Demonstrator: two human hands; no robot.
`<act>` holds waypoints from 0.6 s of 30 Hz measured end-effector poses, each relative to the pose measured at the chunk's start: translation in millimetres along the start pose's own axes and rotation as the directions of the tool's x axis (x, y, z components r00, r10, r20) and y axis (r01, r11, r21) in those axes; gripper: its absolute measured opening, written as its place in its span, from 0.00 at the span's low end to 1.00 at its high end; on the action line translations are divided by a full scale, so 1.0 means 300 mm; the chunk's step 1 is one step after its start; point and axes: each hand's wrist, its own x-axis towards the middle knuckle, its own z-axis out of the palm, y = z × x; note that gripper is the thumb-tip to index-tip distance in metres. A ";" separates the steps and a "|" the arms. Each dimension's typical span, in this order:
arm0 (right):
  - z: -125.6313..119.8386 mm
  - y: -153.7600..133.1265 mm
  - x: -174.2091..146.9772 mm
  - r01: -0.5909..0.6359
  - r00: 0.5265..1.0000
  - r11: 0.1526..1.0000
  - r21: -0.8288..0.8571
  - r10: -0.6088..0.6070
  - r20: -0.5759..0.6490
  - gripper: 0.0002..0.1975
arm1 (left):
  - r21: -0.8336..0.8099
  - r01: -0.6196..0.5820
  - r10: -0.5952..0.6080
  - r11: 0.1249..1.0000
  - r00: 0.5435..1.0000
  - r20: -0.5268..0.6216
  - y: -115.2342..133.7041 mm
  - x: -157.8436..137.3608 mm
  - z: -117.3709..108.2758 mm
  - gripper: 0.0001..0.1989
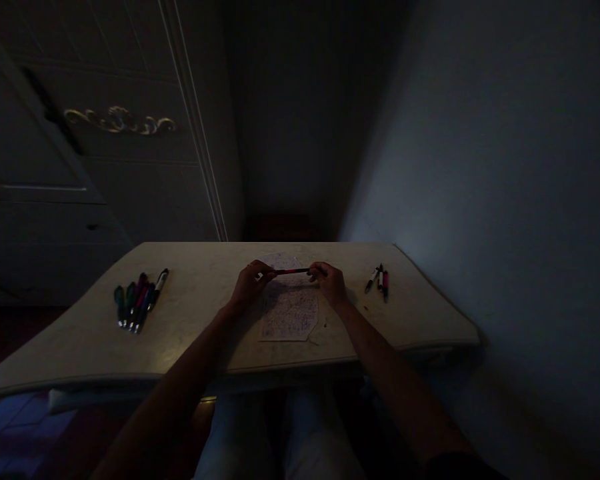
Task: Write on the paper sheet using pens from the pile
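A slim dark pen with a reddish-pink middle [294, 271] is stretched level between my two hands, above a sheet of paper. My left hand [251, 280] pinches its left end, fingers closed. The other end sits in the closed fingers of my right hand [328, 280]. Beneath them lies the paper [290, 317], covered in dense scribbled marks and with a cut or torn lower right corner. In the dim light the fine detail of the pen is hard to make out.
Several pens [143, 300] in green, purple, blue and black lie together on the left of the pale table [205, 347]. On the right lies a smaller group of pens [380, 281]. A wall [505, 200] rises at the right, a panelled cabinet [145, 187] at the left.
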 end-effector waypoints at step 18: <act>0.002 0.008 -0.003 0.169 0.984 0.958 -0.230 -0.151 0.094 0.06 | 0.132 -0.112 0.135 0.985 0.975 -0.176 0.021 -0.012 0.017 0.09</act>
